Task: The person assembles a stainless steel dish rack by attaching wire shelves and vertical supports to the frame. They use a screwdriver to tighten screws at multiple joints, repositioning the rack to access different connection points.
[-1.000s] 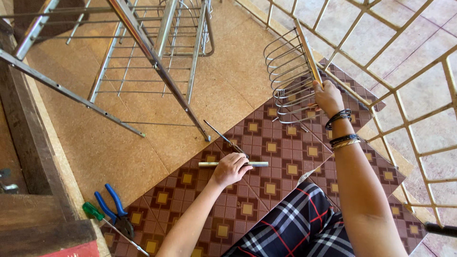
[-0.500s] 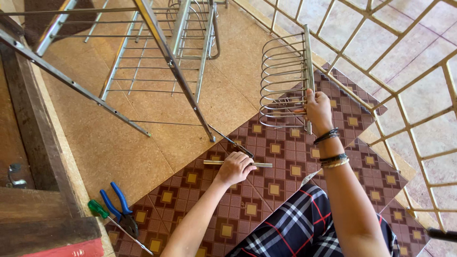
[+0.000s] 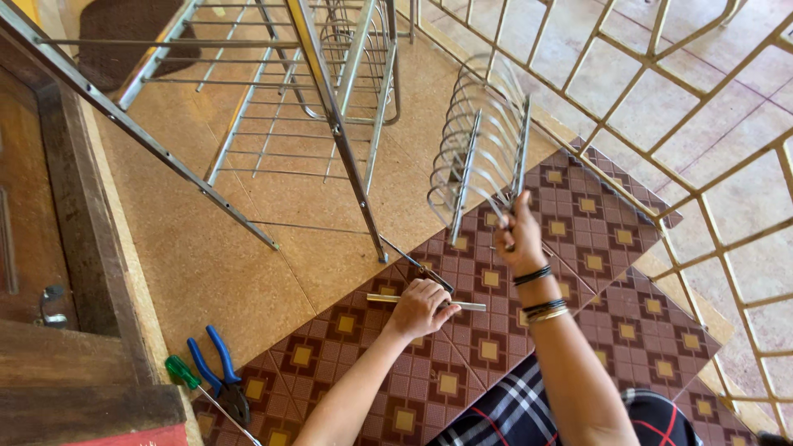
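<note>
one large metal rack frame of rods and wire shelves is seen beyond the left hand, its legs resting on the tan floor. one pale lattice grille runs along the far side of the right hand, close to it, so little room is left there. one curved wire plate holder is held up off the floor, just above the right hand, which is closed tight around the lower end of its side bar. one short metal tube lies on the patterned brown tiles under the left hand, whose fingers are curled down over its middle. one thin dark tool lies just beyond that hand, its kind not told. one pair of blue-handled pliers and one green-handled screwdriver lie well apart to the left of the left arm, beside a wooden edge. open floor is left between them and the tube.
</note>
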